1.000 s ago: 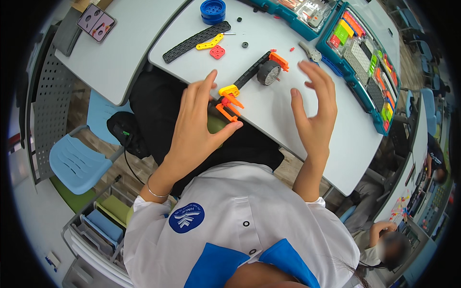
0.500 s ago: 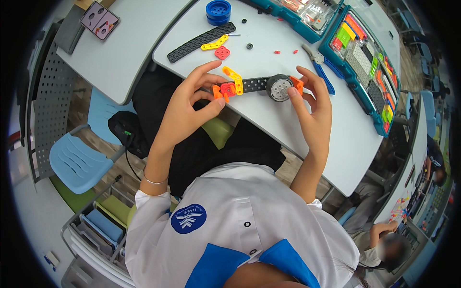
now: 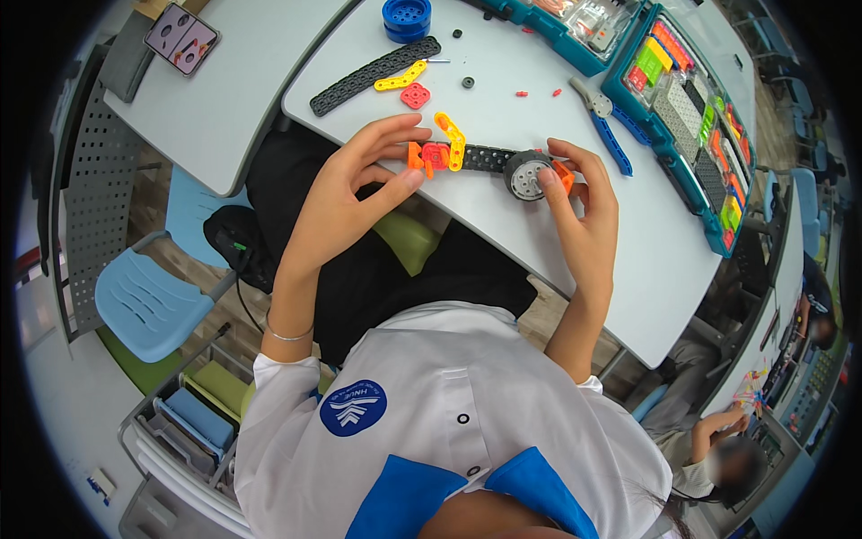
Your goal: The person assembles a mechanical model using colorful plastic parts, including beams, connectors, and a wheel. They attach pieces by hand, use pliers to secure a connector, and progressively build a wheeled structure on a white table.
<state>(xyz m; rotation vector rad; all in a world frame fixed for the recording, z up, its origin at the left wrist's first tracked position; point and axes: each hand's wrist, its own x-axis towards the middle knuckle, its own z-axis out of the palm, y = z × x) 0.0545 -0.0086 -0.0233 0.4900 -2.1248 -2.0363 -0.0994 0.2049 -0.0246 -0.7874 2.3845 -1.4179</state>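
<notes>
Both my hands hold a toy construction assembly built on a black perforated beam (image 3: 486,159), above the table's near edge. My left hand (image 3: 355,184) is at its left end, thumb and fingers loosely around an orange connector (image 3: 414,155) beside a red square piece (image 3: 435,154). A yellow angled beam (image 3: 455,142) sticks up from the assembly. My right hand (image 3: 584,202) grips the right end, its thumb on the grey hub of a black-tyred wheel (image 3: 526,176), fingers behind an orange part (image 3: 564,176).
Beyond my hands lie a long black strip (image 3: 373,77), a yellow angled beam (image 3: 401,77), a red piece (image 3: 415,95), blue wheel rims (image 3: 407,22) and small pins. Blue-handled pliers (image 3: 608,126) rest by a teal parts case (image 3: 687,171). A phone (image 3: 182,38) lies on the left table.
The assembly has shifted slightly right, and its left end has risen a little. My left thumb sits a bit lower on the orange connector; my right hand stays on the wheel end.
</notes>
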